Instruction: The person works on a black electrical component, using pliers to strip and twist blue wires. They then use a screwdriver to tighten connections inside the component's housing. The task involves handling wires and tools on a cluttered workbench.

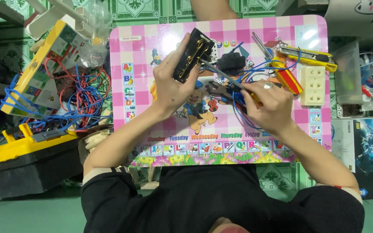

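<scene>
Black rectangular socket body with brass contact strips (pixel 193 55), gripped tilted above pink checked table (pixel 281 30) by left hand (pixel 171 84), back exposed; right hand (pixel 268 101) fingers closed round screwdriver (pixel 221 73), tip at brass.

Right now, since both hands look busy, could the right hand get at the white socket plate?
Probably yes: the socket plate lies uncovered just beyond the right hand, though that hand grips a screwdriver.

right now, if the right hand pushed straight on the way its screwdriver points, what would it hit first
The right hand aims its screwdriver up-left; the tip already seems to meet the black socket block held in the left hand, though depth is unclear.
</scene>
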